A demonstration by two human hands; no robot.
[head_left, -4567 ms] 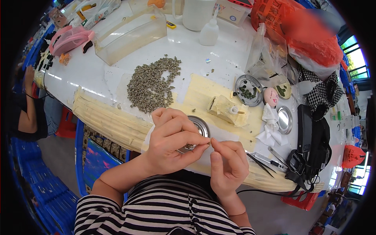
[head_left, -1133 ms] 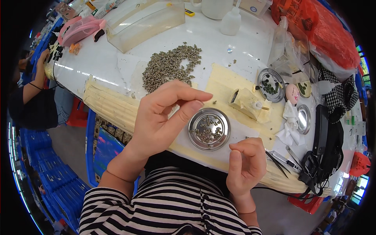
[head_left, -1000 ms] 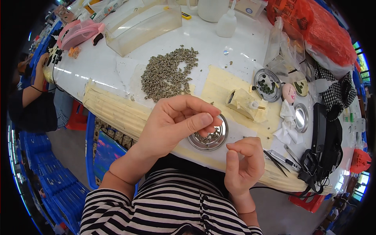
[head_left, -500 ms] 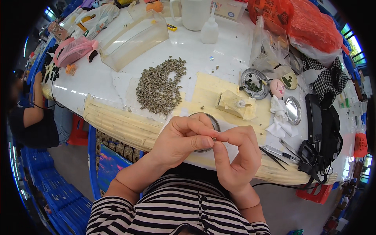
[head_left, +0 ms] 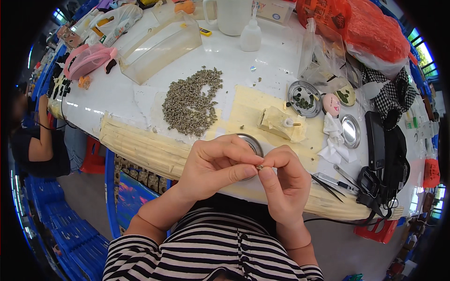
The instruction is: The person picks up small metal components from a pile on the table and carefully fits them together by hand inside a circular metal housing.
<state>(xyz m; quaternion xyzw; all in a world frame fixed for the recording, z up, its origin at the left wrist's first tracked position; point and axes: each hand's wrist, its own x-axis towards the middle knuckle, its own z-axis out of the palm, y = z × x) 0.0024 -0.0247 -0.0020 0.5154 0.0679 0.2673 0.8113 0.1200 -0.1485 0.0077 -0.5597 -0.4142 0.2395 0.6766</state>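
Between the fingertips of both hands is a tiny metallic piece, too small to make out in detail. My left hand pinches it with thumb and forefinger. From the other side my right hand pinches at the same piece. Partly hidden behind the fingers is a round metal tin at the table's near edge. Beyond my left hand lies a pile of small grey-brown metallic pieces. A block wrapped in yellowish tape, with a small nozzle-like tip, sits beyond my right hand.
Right of the block stand a round tin with dark green bits and a metal lid. Tweezers and a black strapped bag lie at right. A white squeeze bottle is at the back. A co-worker's arm shows far left.
Both hands shift slightly, and the fingertips now leave more of the tiny piece visible. The fingers of my right hand tilt a little. The table's things stay put.
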